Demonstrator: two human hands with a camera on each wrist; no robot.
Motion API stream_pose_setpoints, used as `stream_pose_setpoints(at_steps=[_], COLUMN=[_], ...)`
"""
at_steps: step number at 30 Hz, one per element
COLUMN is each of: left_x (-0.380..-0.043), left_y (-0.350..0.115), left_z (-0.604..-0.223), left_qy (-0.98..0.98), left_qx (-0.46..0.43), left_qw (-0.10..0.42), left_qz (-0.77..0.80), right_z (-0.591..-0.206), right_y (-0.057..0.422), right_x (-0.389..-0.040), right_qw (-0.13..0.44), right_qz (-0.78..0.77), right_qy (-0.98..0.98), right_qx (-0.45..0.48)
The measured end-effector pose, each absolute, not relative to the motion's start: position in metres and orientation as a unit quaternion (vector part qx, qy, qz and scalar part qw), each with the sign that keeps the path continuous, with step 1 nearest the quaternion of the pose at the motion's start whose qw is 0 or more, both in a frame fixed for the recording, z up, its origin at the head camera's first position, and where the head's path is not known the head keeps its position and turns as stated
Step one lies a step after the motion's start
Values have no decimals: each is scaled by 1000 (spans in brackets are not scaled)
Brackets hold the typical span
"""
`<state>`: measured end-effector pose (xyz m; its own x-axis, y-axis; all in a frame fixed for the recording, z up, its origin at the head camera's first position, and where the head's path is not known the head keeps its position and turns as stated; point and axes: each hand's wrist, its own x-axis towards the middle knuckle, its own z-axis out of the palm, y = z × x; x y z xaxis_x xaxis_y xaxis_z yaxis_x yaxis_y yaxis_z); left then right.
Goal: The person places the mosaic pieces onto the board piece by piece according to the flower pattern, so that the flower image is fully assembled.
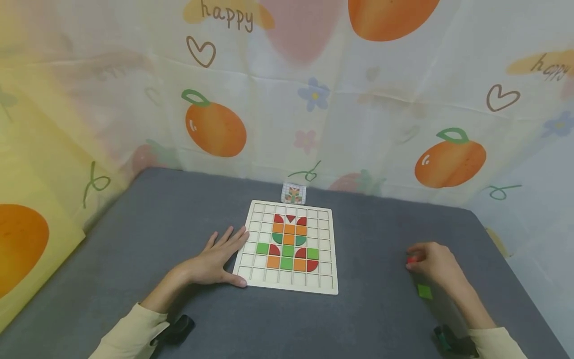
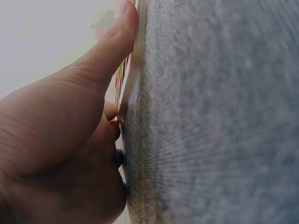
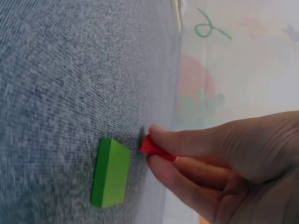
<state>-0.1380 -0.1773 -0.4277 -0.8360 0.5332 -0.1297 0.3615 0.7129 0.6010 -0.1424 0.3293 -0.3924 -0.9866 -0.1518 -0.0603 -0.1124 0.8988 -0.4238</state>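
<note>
A pale square grid board (image 1: 287, 282) lies on the grey table, carrying a pattern of red, orange and green tiles around its middle. My left hand (image 1: 214, 260) rests at the board's left edge with fingers spread, the thumb at the near left corner; the left wrist view shows the thumb (image 2: 122, 28) along the board's edge. Off to the right, my right hand (image 1: 437, 264) pinches a small red tile (image 3: 156, 148) between thumb and fingertips, close over the table. Just nearer than that hand lies a loose green square tile (image 3: 112, 172).
A small pattern card (image 1: 293, 193) lies behind the board, close to the table's back edge. Behind the grey table (image 1: 372, 319) hangs a printed curtain (image 1: 278, 124) with oranges and hearts. Dark wrist-worn devices sit by both cuffs.
</note>
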Motion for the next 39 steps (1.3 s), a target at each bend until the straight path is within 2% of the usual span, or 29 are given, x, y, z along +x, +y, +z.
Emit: stream_pose_setpoints(at_steps=[5, 15, 39], left_x=[-137, -137, -138], left_y=[-177, -177, -177], left_z=[-428, -428, -429], left_qy=[913, 911, 913], left_qx=[245, 246, 247], left_qw=[148, 149, 146], left_qz=[290, 295, 291], right_z=[-392, -386, -386], right_y=[319, 291, 227], right_x=[-142, -149, -172], right_qw=[1, -38, -20], right_qz=[-216, -266, -316], right_qy=[970, 954, 930], right_qx=[-112, -136, -186])
